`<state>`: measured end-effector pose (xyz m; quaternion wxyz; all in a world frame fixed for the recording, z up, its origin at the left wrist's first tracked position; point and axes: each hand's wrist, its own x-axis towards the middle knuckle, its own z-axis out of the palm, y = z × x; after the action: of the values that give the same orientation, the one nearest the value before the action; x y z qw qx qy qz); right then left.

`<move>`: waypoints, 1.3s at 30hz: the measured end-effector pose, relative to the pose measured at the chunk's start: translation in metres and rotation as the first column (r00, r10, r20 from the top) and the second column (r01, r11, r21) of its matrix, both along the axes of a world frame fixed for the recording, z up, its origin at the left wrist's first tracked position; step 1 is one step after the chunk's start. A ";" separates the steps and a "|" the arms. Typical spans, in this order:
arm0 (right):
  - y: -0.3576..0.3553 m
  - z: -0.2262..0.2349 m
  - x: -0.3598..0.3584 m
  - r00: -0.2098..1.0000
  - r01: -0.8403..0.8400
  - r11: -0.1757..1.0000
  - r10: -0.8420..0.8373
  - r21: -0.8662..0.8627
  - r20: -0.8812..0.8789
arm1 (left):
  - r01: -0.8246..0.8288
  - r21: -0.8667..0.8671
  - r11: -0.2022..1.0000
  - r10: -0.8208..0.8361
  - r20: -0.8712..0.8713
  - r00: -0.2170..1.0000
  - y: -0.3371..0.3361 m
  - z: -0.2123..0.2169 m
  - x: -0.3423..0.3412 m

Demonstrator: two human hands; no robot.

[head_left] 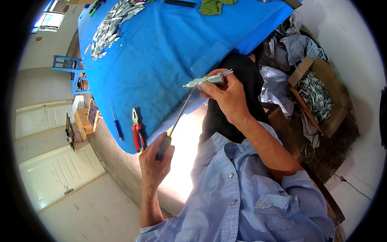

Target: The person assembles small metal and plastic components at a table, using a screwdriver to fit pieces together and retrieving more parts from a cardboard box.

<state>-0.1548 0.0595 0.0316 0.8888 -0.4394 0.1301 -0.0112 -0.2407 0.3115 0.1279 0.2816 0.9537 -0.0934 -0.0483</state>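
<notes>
My left hand (155, 163) is wrapped round the dark handle of a long-shafted screwdriver (183, 109). Its shaft slants up and right, and the tip meets the underside of a slim pale-grey part (207, 80). That part has a stepped body with a thin pin at its left end and a narrow prong at the right; I cannot tell its exact kind. My right hand (229, 97) pinches it between thumb and fingers, above my lap. On the blue-covered table (149, 60), near my left hand, lie red-handled pliers (138, 129) and a blue-handled screwdriver (117, 127).
A heap of similar grey pieces (115, 26) lies at the table's far left, with a green cloth (213, 6) at the far edge. To my right, an open cardboard box (338, 117) holds many thin grey pieces, beside plastic bags (278, 86). A blue chair (66, 64) stands far left.
</notes>
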 end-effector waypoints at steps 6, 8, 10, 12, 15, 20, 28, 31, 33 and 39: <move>0.005 -0.003 -0.002 0.999 0.005 0.991 0.001 -0.135 0.045 | 0.013 0.024 1.000 -0.013 0.007 1.000 -0.002 0.000 0.003; 0.006 -0.002 -0.003 0.999 0.008 0.990 -0.002 -0.143 0.041 | 0.004 0.066 0.998 -0.005 0.011 1.000 -0.005 0.001 0.004; 0.006 -0.002 -0.003 1.000 0.003 0.979 0.003 -0.204 0.026 | -0.003 0.098 0.995 0.002 0.008 1.000 -0.008 0.006 0.006; 0.007 -0.002 -0.003 1.000 -0.004 0.972 0.007 -0.234 0.014 | -0.009 0.120 0.993 0.010 -0.002 1.000 -0.010 0.012 0.007; 0.008 -0.001 -0.002 1.000 -0.009 0.971 0.011 -0.238 0.006 | -0.020 0.060 0.998 0.021 -0.022 1.000 -0.004 0.015 0.008; 0.011 -0.002 0.000 1.000 0.011 0.980 -0.009 -0.200 0.013 | -0.030 0.069 0.997 0.035 -0.072 0.997 0.001 0.019 0.010; 0.014 0.000 0.003 0.999 0.039 0.993 -0.038 -0.107 0.012 | -0.043 0.082 0.996 0.050 -0.087 0.995 0.002 0.021 0.013; 0.015 -0.001 0.003 0.999 0.037 0.994 -0.036 -0.108 0.011 | -0.042 0.072 0.997 0.048 -0.095 0.994 0.002 0.021 0.014; 0.015 -0.003 0.003 0.999 0.037 0.988 -0.033 -0.148 0.025 | -0.046 0.053 0.998 0.053 -0.120 0.991 0.002 0.022 0.016; 0.016 -0.001 0.001 0.998 0.038 0.969 -0.027 -0.242 0.049 | -0.033 0.025 0.999 0.037 -0.173 0.984 0.001 0.033 0.019</move>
<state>-0.1539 0.0754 0.0303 0.8307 -0.5424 0.1145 -0.0516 -0.2215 0.3125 0.1605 0.2788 0.9506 -0.0512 -0.1270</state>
